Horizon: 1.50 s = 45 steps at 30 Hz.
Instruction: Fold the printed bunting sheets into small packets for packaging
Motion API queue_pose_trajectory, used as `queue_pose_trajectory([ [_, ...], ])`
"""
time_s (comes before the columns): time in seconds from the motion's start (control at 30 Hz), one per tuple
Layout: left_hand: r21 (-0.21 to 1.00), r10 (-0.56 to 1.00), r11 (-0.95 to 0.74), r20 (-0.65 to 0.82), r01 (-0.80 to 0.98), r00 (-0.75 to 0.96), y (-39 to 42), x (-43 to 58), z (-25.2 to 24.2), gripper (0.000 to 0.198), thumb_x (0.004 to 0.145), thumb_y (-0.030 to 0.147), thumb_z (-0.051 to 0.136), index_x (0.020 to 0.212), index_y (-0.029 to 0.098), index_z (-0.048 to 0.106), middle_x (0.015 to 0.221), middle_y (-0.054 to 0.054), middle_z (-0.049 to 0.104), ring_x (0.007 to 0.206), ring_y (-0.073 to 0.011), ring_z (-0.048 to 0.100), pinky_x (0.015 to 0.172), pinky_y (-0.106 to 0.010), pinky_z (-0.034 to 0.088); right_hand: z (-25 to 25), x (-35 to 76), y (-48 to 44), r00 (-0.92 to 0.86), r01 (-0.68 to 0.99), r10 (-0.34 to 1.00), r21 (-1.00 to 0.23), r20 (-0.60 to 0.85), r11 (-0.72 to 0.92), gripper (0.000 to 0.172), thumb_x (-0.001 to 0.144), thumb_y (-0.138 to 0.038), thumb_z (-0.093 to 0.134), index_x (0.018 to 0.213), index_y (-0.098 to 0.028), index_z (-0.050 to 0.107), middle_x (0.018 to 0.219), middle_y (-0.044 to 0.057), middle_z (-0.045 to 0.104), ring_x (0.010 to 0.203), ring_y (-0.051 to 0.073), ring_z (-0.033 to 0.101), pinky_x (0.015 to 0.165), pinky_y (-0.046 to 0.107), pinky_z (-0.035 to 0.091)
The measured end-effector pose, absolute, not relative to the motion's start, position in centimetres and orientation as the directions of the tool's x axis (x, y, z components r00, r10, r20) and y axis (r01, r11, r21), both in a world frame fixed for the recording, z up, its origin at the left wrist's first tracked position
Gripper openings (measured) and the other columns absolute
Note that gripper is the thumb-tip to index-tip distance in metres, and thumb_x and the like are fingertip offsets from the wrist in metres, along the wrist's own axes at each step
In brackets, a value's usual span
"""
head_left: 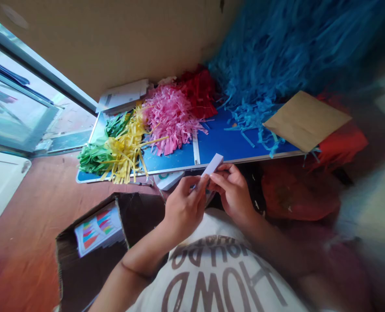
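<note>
Near the front edge of the blue table, a small folded white paper strip [213,164] is held between both hands. My left hand [186,203] pinches its lower end from the left, fingers curled. From the right, my right hand [232,187] grips it with thumb and fingertips. Beyond the hands lie fringed paper bundles: pink [171,115], yellow [127,145], green [94,158], red [200,93] and blue [257,117]. The lower part of the strip is hidden by the fingers.
The blue table [218,141] carries white paper stacks [124,96] at the back left and a brown cardboard square [308,120] at right. A large blue fringe mass rises behind. Below left, an open box [82,277] holds printed sheets [99,229]. Red material sits at far right.
</note>
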<state>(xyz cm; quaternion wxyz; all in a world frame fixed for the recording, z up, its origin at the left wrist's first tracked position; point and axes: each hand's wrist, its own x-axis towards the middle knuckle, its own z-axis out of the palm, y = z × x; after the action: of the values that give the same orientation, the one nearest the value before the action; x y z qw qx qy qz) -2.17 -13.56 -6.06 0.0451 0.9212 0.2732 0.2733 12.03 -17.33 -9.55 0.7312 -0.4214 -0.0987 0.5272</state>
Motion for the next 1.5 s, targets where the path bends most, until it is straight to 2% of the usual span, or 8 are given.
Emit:
queue_pose_trajectory([
  [0.47,0.234,0.532,-0.846,0.427,0.479,0.731,-13.2,-3.0,-6.3,0.044,0.099,0.015,0.05,0.142,0.021,0.051,0.113,-0.012,0.063,0.091,-0.0189,0.07,0.07,-0.027,0.058,-11.1,11.8,-17.4,0.462,-0.526,0.875,-0.839,-0.145,0.139,0.039,0.069,-0.034,0.087,0.091,-0.024,0.057,0.075,-0.005,0.072,0.067,0.013,0.069,0.068,0.026,0.057],
  [0.63,0.268,0.513,-0.858,0.438,0.437,0.738,-12.8,-3.3,-6.5,0.048,0.098,0.014,0.052,0.145,0.024,0.049,0.114,-0.012,0.062,0.092,-0.0194,0.069,0.071,-0.028,0.058,-12.4,14.0,-16.9,0.576,-0.142,0.814,-0.99,-0.079,0.005,0.046,0.062,-0.047,0.09,0.084,-0.023,0.057,0.064,-0.007,0.061,0.057,0.014,0.057,0.061,0.028,0.05],
  [0.73,0.335,0.518,-0.853,0.444,0.401,0.732,-12.1,-3.8,-6.5,0.049,0.098,0.012,0.052,0.145,0.026,0.05,0.116,-0.011,0.063,0.095,-0.0187,0.069,0.075,-0.027,0.058,-14.0,17.0,-16.5,0.666,0.13,0.741,-0.991,0.08,-0.01,0.061,0.051,-0.053,0.094,0.093,-0.022,0.061,0.078,-0.003,0.064,0.07,0.017,0.059,0.071,0.031,0.05],
  [0.83,0.396,0.497,-0.854,0.434,0.336,0.752,-11.1,-4.5,-5.9,0.043,0.102,0.016,0.049,0.143,0.026,0.052,0.117,-0.011,0.066,0.1,-0.018,0.07,0.081,-0.027,0.058,-14.3,19.1,-16.3,0.375,0.145,0.911,-0.982,0.172,0.125,0.07,0.06,-0.058,0.088,0.114,-0.022,0.063,0.107,0.006,0.071,0.095,0.023,0.067,0.087,0.035,0.052],
  [0.97,0.229,0.492,-0.869,0.291,0.439,0.82,-10.3,-5.0,-4.4,0.043,0.105,0.039,0.046,0.141,0.016,0.055,0.109,-0.012,0.073,0.088,-0.0224,0.073,0.069,-0.029,0.057,-12.0,18.2,-16.7,0.178,0.269,0.964,-0.952,0.196,0.144,0.036,0.081,-0.054,0.075,0.097,-0.022,0.069,0.083,0.001,0.071,0.075,0.018,0.064,0.072,0.03,0.05],
  [1.1,0.084,0.528,-0.847,0.242,0.524,0.814,-10.0,-5.3,-2.8,0.041,0.107,0.042,0.037,0.119,0.016,0.067,0.095,-0.009,0.074,0.076,-0.0207,0.071,0.06,-0.029,0.049,-10.1,16.2,-17.2,0.198,0.469,0.921,-0.858,0.334,0.21,0.032,0.081,-0.054,0.074,0.087,-0.023,0.069,0.076,0.0,0.068,0.069,0.017,0.06,0.067,0.028,0.048],
  [1.33,0.287,0.708,-0.706,0.289,0.647,0.645,-9.9,-9.1,-3.9,0.043,0.106,0.049,0.039,0.114,0.018,0.067,0.099,-0.008,0.075,0.084,-0.0184,0.072,0.067,-0.026,0.048,-13.0,17.8,-18.5,-0.088,0.537,0.996,-0.842,0.009,0.055,0.054,0.081,-0.073,0.06,0.094,-0.022,0.072,0.082,0.004,0.077,0.072,0.024,0.07,0.064,0.03,0.053],
  [1.5,0.482,0.819,-0.562,0.215,0.672,0.531,-9.8,-11.5,-6.5,0.038,0.101,0.05,0.054,0.118,0.018,0.068,0.115,-0.01,0.075,0.099,-0.0211,0.072,0.074,-0.025,0.048,-13.8,17.3,-17.4,-0.054,0.639,0.993,-0.768,-0.109,-0.049,0.069,0.069,-0.087,0.059,0.096,-0.024,0.07,0.083,0.005,0.077,0.076,0.027,0.07,0.066,0.032,0.054],
])
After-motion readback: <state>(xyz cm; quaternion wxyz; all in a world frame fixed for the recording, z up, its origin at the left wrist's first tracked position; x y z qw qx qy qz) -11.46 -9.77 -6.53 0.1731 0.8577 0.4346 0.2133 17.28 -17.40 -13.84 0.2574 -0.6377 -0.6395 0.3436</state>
